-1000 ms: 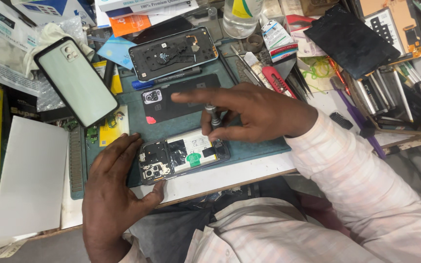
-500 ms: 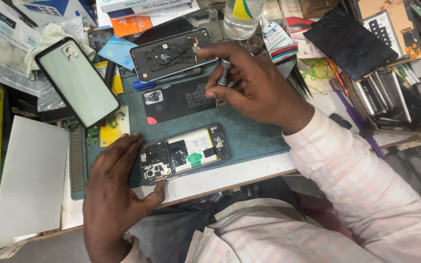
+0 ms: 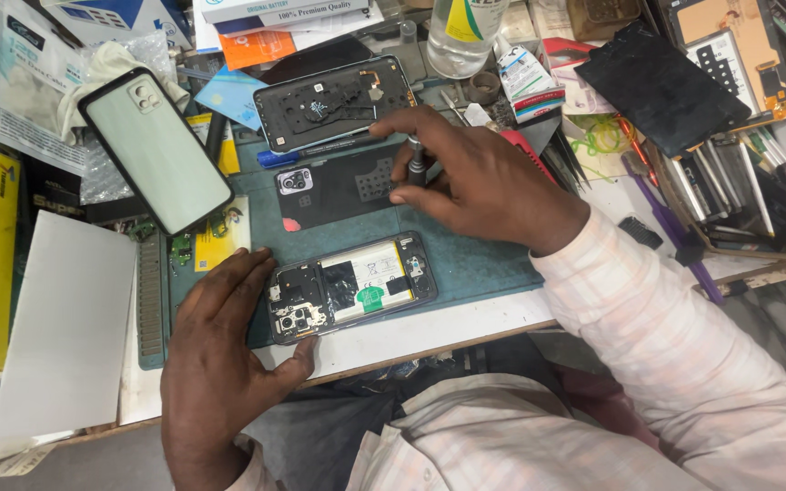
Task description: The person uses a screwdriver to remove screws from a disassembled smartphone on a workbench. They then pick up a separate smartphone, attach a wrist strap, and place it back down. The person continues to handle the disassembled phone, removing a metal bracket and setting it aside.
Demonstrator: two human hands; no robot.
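Right hand (image 3: 475, 177) grips a screwdriver (image 3: 417, 162) upright; left hand (image 3: 220, 350) lies flat, steadying the opened phone (image 3: 352, 286).

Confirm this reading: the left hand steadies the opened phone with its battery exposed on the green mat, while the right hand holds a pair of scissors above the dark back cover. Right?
Not quite. The head view shows the right hand gripping a small slim metal screwdriver, not scissors. The rest stands: the left hand steadies the opened phone with exposed battery on the green mat, below the dark back cover.
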